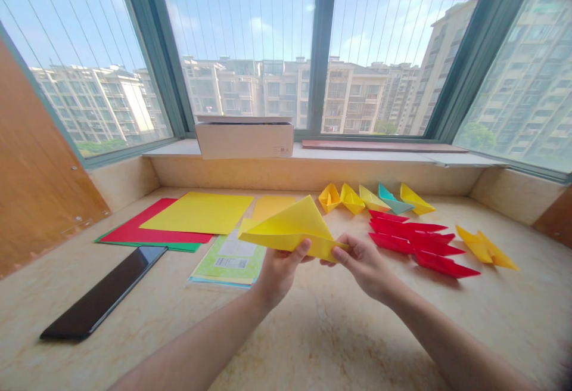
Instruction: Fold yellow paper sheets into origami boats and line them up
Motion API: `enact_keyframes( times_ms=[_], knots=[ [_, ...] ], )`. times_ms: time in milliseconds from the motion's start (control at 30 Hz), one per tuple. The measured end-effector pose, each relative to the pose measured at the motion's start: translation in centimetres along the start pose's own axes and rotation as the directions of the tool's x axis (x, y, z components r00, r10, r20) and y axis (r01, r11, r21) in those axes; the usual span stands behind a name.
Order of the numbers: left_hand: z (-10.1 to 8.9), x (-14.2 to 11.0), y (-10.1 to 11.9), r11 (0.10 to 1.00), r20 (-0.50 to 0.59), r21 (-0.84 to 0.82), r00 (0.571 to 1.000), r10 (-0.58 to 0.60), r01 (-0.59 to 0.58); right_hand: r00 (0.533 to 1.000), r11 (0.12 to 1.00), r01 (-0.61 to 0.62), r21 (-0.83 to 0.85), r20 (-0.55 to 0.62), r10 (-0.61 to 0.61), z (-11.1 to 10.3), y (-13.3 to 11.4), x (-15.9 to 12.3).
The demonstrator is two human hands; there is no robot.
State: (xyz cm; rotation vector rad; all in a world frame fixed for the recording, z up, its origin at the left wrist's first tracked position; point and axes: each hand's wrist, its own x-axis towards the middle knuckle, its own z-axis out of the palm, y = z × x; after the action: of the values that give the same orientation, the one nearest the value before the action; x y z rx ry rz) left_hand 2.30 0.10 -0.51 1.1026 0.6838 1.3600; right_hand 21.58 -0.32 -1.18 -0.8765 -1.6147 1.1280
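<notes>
My left grip (pixel 280 273) and right grip (pixel 364 267) are both closed on a folded yellow origami paper (pixel 290 230), held above the marble-patterned tabletop (pixel 322 331), beside red paper boats (pixel 413 242).

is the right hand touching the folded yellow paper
Touching. The head view shows the right hand gripping the folded yellow paper at its lower edge.

My left hand (pixel 280 275) and right hand (pixel 364 267) are raised close together at the lower centre of the frame, each pinching with the thumb on top and the fingers curled beneath. My left forearm (pixel 192 343) angles up from the bottom edge, my right forearm (pixel 451 343) from the lower right.
</notes>
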Motion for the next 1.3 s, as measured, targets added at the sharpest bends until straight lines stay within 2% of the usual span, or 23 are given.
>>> enact_keyframes(
  times_ms=[100,167,333,433,533,667,833,967,1067,1200,1300],
  knots=[
    [0.0,0.2,-0.2,1.0,-0.035,-0.009,0.999,-0.028,0.028,1.0,1.0,0.014,0.002,-0.026,-0.014,0.2,0.3,0.2],
    [0.0,0.3,-0.2,0.999,-0.022,-0.036,0.999,-0.042,0.041,0.999,1.0,0.026,0.005,-0.042,-0.025,0.4,0.3,0.3],
    [-0.5,0.3,0.0,0.998,0.12,-0.062,0.993,-0.01,0.017,0.998,0.989,0.01,0.148,-0.07,0.0,0.1,0.2,0.5],
    [-0.7,0.1,-0.3,0.999,0.188,-0.031,0.982,0.024,-0.019,1.0,0.984,-0.007,0.18,-0.008,0.008,-0.6,0.3,0.5],
    [-0.7,0.0,-0.6,0.999,0.158,0.006,0.987,0.033,-0.034,0.996,0.986,-0.024,0.167,0.09,0.009,-1.2,0.3,0.5],
    [-0.9,0.0,-0.5,0.996,0.11,0.077,0.993,0.043,-0.052,0.991,0.994,-0.014,0.112,0.133,-0.001,-1.7,0.4,0.6],
    [-1.3,-0.2,0.1,0.94,0.134,0.275,0.976,0.173,-0.204,0.982,0.997,-0.035,0.068,0.187,0.022,-2.5,0.0,0.6],
    [-0.9,-0.3,0.2,0.936,0.037,0.326,0.992,0.124,-0.129,0.97,0.997,-0.072,0.041,0.236,0.06,-2.9,-0.4,0.7],
    [-0.7,-0.3,0.5,0.942,0.064,0.32,0.994,0.086,-0.102,0.971,0.997,-0.074,0.027,0.23,0.066,-3.3,-0.4,0.9],
    [-1.0,-0.1,1.0,0.912,0.054,0.364,0.982,0.181,-0.188,0.967,0.995,-0.1,0.021,0.24,0.092,-4.0,-0.2,1.0],
    [-1.4,0.1,1.0,0.901,0.022,0.387,0.979,0.203,-0.196,0.96,0.993,-0.113,0.015,0.261,0.105,-4.2,-0.1,0.9]
  ],
)
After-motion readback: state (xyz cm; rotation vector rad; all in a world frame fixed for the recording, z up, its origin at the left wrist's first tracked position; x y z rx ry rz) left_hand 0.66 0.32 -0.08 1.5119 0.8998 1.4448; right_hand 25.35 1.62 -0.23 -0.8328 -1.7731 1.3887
